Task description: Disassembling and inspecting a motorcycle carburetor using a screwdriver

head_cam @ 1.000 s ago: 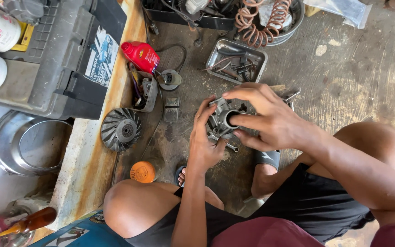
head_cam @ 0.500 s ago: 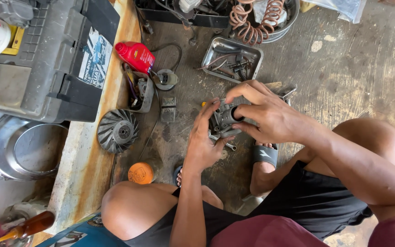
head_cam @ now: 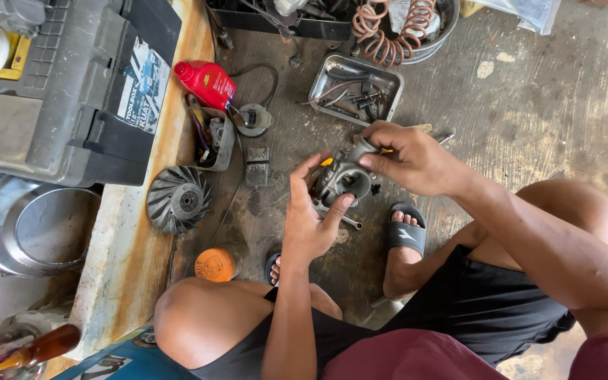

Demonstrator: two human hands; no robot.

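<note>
I squat over a stained concrete floor and hold a small grey metal carburetor between both hands. My left hand cups it from below and from the left, thumb and fingers around its body. From the right, my right hand pinches its top part between thumb and fingers. A spanner lies on the floor just under the part.
A metal tray with small parts lies beyond my hands. Left of them lie a red bottle, a finned black fan wheel, an orange cap and a grey toolbox. A coiled hose sits in a basin.
The view has shifted a little. My right hand slid from covering the front of the carburetor to gripping its top, so the round opening shows. My left hand stays under it.
</note>
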